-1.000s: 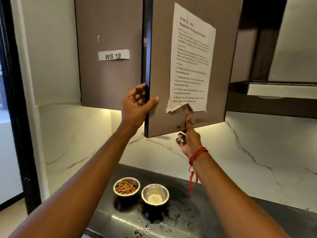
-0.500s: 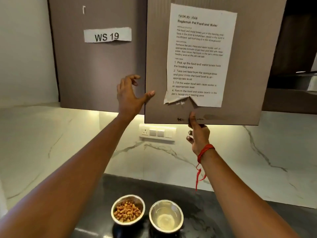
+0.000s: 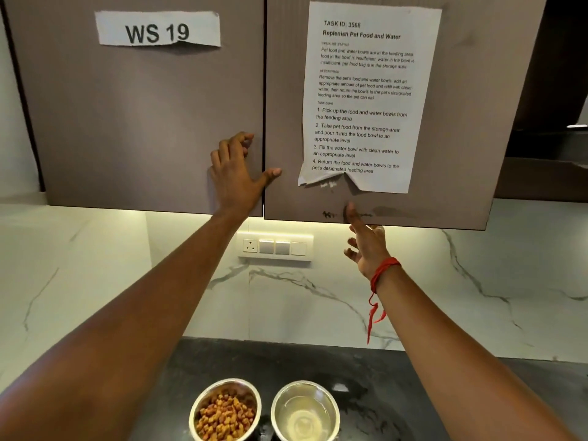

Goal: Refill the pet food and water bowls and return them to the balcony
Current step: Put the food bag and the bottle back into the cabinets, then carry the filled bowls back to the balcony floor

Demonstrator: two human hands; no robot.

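Note:
Two steel bowls stand side by side on the black counter (image 3: 381,370) at the bottom of the view. The food bowl (image 3: 225,410) on the left holds brown kibble; the water bowl (image 3: 305,412) on the right holds clear water. Both hands are raised to the wall cupboard above. My left hand (image 3: 237,176) lies flat and open on the left door (image 3: 133,122), its thumb across the seam. My right hand (image 3: 366,241), with a red thread at the wrist, has one fingertip on the lower edge of the right door (image 3: 461,122). Neither hand holds anything.
A task sheet (image 3: 366,97) is taped to the right door and a "WS 19" label (image 3: 157,29) to the left one. A socket and switch plate (image 3: 275,247) sits on the marble backsplash. A dark range hood (image 3: 553,173) is at the right.
The right cupboard door has swung shut flush with the left one. My left hand moved from the door edge to lie flat on the doors. The view has moved closer.

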